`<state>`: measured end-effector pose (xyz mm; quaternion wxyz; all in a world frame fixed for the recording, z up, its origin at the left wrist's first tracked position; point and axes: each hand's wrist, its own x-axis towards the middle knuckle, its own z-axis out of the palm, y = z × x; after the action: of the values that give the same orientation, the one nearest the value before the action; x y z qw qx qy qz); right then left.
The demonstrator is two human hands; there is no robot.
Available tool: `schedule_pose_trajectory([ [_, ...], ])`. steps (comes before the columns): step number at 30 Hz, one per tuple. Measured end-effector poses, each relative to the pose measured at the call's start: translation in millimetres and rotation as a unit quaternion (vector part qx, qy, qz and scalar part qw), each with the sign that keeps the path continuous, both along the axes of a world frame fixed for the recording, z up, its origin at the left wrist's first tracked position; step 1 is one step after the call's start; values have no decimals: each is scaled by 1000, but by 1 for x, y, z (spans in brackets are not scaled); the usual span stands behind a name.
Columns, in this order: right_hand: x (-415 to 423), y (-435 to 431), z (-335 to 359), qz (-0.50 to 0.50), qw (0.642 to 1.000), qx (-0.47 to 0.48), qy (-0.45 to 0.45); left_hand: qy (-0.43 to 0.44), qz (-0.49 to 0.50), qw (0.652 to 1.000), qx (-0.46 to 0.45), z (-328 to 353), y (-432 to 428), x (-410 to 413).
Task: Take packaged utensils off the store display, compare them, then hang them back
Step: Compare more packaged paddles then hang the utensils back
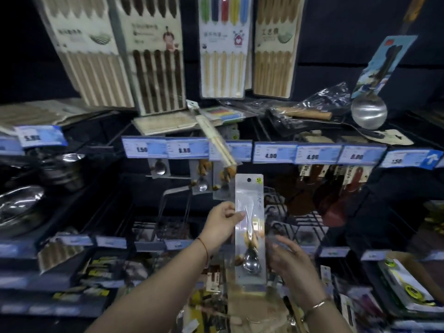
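One clear spoon packet (250, 227) stands upright in front of the display, its punched hole at the top and the steel bowl of the spoon near the bottom. The left hand (222, 219) pinches the packet's left edge about halfway up, thumb and fingers closed on the plastic in a firm grip. The right hand (292, 263) sits just beside the packet's lower right edge with its fingers loosely spread; motion blur hides whether it touches the plastic, so its grip cannot be told for certain. A thin red cord circles the left wrist and a slim bangle the right. Behind the packet, three similar spoon packets (204, 175) hang from pegs under the price rail. Above them, four upright chopstick packs (158, 56) lean against the dark back wall, one with coloured tops, and a fifth pack (213, 138) lies tilted across the rail. Seven blue price tags (275, 153) run along that wire shelf's edge in the middle stretch. One steel ladle (368, 112) rests at the right end, and wooden spatulas (336, 188) hang below it. The shop is dim, with dark wire shelves.
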<state>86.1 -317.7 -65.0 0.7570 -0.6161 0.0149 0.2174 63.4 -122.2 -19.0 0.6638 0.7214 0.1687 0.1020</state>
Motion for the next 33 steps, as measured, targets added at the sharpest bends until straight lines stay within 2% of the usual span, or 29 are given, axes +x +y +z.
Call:
schedule_pose_trajectory([
  [8, -7, 10, -6, -84, 996, -5, 33, 6, 53, 998, 19, 2, 64, -21],
  [15, -14, 14, 0, -112, 993, 0, 39, 16, 88, 995, 46, -1, 98, -30],
  [20, -14, 16, 2, -127, 991, 1, 46, -30, 97, 994, 41, 14, 111, -32],
  [27, -7, 16, 2, -134, 989, -14, 65, -107, 55, 988, 100, 27, 116, -41],
  [33, 5, 25, -3, -123, 988, -91, 38, -126, 42, 985, 111, 29, 117, -46],
])
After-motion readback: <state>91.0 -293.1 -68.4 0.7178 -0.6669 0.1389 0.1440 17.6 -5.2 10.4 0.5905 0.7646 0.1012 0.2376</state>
